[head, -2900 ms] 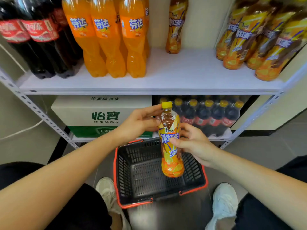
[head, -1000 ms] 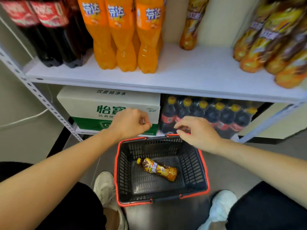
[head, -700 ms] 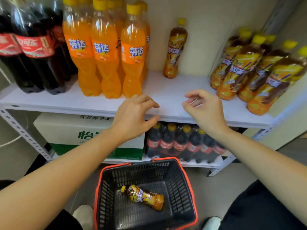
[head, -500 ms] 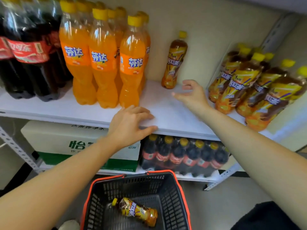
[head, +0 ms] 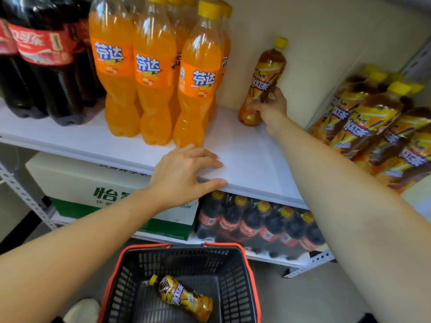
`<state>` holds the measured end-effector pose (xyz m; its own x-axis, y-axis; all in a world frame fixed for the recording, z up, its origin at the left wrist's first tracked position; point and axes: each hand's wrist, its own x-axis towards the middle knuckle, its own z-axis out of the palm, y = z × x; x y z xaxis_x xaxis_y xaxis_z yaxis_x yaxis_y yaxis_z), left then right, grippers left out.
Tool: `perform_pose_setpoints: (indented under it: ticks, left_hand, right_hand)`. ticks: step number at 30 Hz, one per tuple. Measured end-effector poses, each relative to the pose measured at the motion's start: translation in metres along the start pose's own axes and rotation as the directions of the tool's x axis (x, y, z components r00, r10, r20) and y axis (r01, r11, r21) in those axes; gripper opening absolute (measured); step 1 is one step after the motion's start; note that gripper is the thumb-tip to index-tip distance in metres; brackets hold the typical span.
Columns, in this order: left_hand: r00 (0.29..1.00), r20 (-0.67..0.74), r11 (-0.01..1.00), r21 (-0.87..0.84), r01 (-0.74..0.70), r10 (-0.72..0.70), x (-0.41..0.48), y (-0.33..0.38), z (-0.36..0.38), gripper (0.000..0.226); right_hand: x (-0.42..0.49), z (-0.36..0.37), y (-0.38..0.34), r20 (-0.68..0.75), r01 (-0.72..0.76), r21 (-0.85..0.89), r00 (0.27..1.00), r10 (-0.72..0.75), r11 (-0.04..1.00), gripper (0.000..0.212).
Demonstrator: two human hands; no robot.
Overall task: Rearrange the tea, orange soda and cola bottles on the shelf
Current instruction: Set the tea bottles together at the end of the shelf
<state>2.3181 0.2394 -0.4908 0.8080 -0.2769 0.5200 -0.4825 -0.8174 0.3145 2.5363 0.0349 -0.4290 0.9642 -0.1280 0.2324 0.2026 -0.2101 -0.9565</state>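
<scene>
A single tea bottle (head: 263, 82) stands at the back edge of the upper shelf (head: 245, 155), close to the wall (head: 326, 31). It is in the gap between the orange soda bottles (head: 154, 73) and the leaning tea bottles (head: 373, 120) at the shelf's right end. The right hand (head: 271, 108) reaches across the shelf and grips it low on the body, fingers (head: 277, 92) curled round the label. Whether its base is resting on the shelf or just off it cannot be told. A low grip from the side probably suits drawing the bottle forward without knocking the tall sodas nearby.

The left hand (head: 184, 173) rests on the shelf's front edge, its fingers (head: 210, 159) straight and flat on top, thumb along the lip, holding nothing. It seems to act as a brace for the long reach to the back.

The orange soda bottles stand in a tight cluster left of the middle. The large cola bottles (head: 39, 66) fill the left end just beside them. With each kind grouped, the lone tea looks like the stray to be moved.

Below, a basket (head: 247, 264) sits on the floor in front of the shelving, and a second tea bottle (head: 182, 297) lies on its side inside. The basket likely serves as a holding place. Small cola bottles (head: 256, 224) and a water box (head: 93, 183) occupy the lower shelf.
</scene>
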Motion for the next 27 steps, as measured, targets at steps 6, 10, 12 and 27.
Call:
perform_pose_setpoints:
  ticks: [6,10,12,27]
  left_hand:
    - [0.998,0.019,0.998,-0.03,0.058,-0.057,0.001,0.003,-0.002,0.049]
    - [0.971,0.12,0.946,-0.225,0.232,-0.209,0.005,0.006,-0.008,0.033]
    - [0.945,0.159,0.851,-0.41,0.328,-0.287,0.008,0.011,-0.012,0.018]
    - [0.938,0.324,0.156,-0.927,0.34,-0.119,-0.012,0.111,-0.041,0.042]
  right_hand:
    - [-0.057,-0.027,-0.001,-0.021,0.082,-0.031,0.996,-0.083,0.996,0.05]
    - [-0.119,-0.053,-0.012,0.008,0.045,-0.005,0.999,-0.045,0.999,0.055]
    - [-0.156,-0.065,-0.018,0.016,0.022,0.032,1.0,-0.023,0.999,0.057]
    - [-0.317,-0.09,-0.01,0.105,-0.07,0.153,0.993,0.054,0.986,0.061]
